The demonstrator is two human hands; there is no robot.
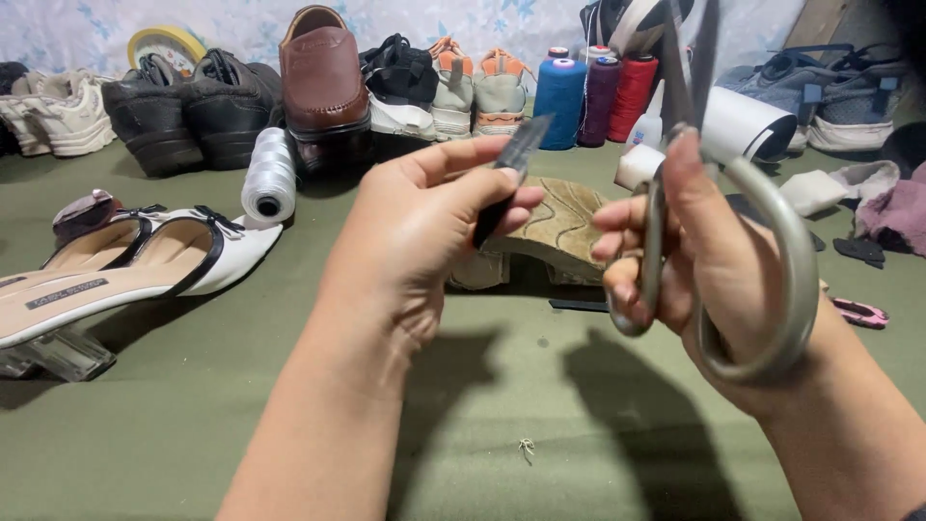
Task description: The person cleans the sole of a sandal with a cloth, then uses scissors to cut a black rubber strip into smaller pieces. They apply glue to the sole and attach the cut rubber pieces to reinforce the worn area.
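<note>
The left hand (424, 227) is raised over the middle of the green mat (482, 415), thumb and fingers pinched shut on a thin dark strip (516, 159) that sticks up and slightly right, held out where the blades can get at it. The right hand (714, 260) is closed through the loops of big steel scissors (772, 280), blades pointing up toward the top of the view (they blur there, so I cannot tell how far they gape). The two hands are near each other but apart, the strip's tip not touching the blades.

Behind the hands, flat on the mat, lies a tan sole (555, 227), tread side up, close enough to reach. At the left edge sit white heeled sandals (125, 265) with a white thread spool (268, 178) just beyond them. Along the far edge, against the wall, a row of shoes stands lined up, among them a brown loafer (323, 82) and black shoes (188, 106). Right of these stand thread cones (588, 96) in blue, purple and red. Cloth scraps (868, 207) lie near the right edge.
</note>
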